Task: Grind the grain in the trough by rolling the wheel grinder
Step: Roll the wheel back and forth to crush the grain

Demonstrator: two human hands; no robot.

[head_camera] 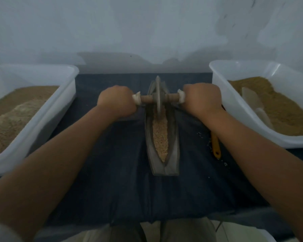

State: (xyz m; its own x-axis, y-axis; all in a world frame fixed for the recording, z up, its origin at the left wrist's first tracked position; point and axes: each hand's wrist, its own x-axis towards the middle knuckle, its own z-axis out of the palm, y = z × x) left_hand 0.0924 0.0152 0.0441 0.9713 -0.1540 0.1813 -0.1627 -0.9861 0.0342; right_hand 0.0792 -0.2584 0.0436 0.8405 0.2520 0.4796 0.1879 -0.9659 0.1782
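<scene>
Dark cloth (pixel 112 180); wheel grinder (pixel 158 96) between left hand (pixel 116 100), right hand (pixel 202 98).

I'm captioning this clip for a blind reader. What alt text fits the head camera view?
The left hand and right hand grip the wooden axle of a grey wheel grinder at the far end of a narrow boat-shaped trough of tan grain on a dark cloth. A left white plastic tub and right white plastic tub hold brown meal.
</scene>
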